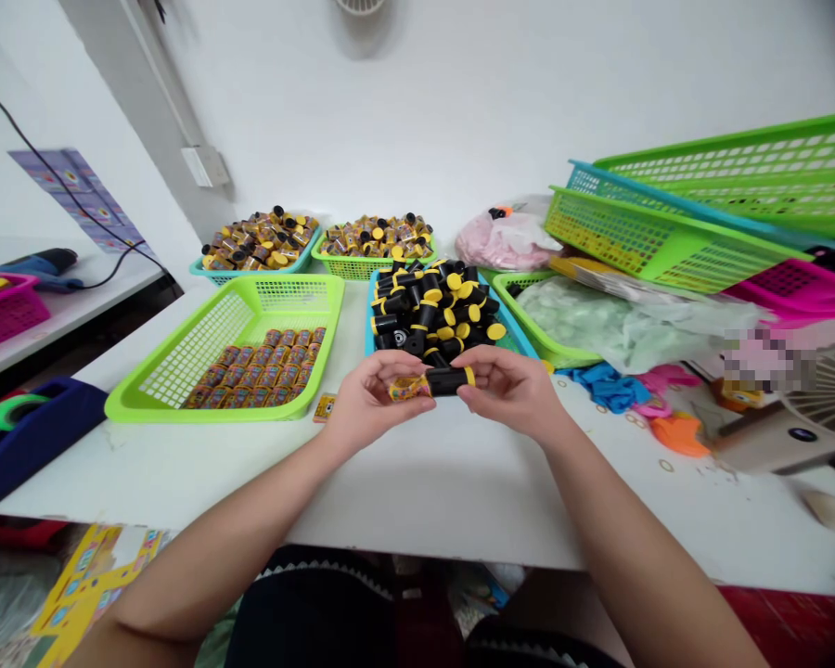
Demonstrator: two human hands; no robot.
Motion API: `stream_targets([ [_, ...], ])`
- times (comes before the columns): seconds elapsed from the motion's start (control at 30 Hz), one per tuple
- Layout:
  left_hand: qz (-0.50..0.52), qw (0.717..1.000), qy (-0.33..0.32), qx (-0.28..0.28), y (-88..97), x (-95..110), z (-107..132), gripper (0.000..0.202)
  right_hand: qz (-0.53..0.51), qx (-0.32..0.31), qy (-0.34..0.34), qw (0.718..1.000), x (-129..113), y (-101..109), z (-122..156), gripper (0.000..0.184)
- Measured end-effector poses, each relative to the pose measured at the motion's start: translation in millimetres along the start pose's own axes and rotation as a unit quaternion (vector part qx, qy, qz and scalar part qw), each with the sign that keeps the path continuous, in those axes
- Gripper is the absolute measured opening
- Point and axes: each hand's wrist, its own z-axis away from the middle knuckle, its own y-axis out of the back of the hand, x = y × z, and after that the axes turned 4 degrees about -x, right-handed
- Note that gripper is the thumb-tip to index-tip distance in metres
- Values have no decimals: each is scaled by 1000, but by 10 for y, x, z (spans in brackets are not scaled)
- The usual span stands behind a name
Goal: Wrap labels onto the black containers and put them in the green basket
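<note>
Hands are being held together just in front of the blue basket (368,311): a yellow printed label (407,388) is being pinched by the left hand (366,399), and a black tube (449,380) with a yellow band is being pinched by the right hand (515,394). A green basket (181,371) is lying left of that basket.

Showed black with a yellow band on the tube (449,380); yellow, perhaps multicoloured print, on the label (407,388); lime green on 1 latticed basket (201,411); white on the table (424,482).
</note>
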Motion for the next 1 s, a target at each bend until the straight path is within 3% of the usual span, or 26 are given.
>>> stream_targets([
  [0.2, -53, 992, -101, -45, 6, -9, 28, 42, 75, -11, 87, 993, 4, 43, 18, 26],
  [0.4, -137, 974, -170, -64, 60, -66, 49, 45, 134, -17, 118, 984, -55, 11, 26, 28],
  [0.6, -238, 955, -166, -70, 151, -94, 43, 45, 191, -27, 141, 971, -37, -76, 19, 29],
  [0.7, -203, 962, -145, -112, 155, -90, 25, 59, 183, -48, 120, 975, -25, -66, 18, 34],
  [0.77, -196, 958, -166, -124, 150, -88, 8, 72, 184, -59, 107, 975, -32, -46, 20, 35],
  [0.9, -270, 914, -271, -138, 146, -127, -10, 74, 239, -83, 127, 959, -31, -67, 34, 33],
  [1.0, -280, 899, -295, -162, 143, -195, -10, 63, 273, -94, 131, 949, 16, -150, 43, 34],
])
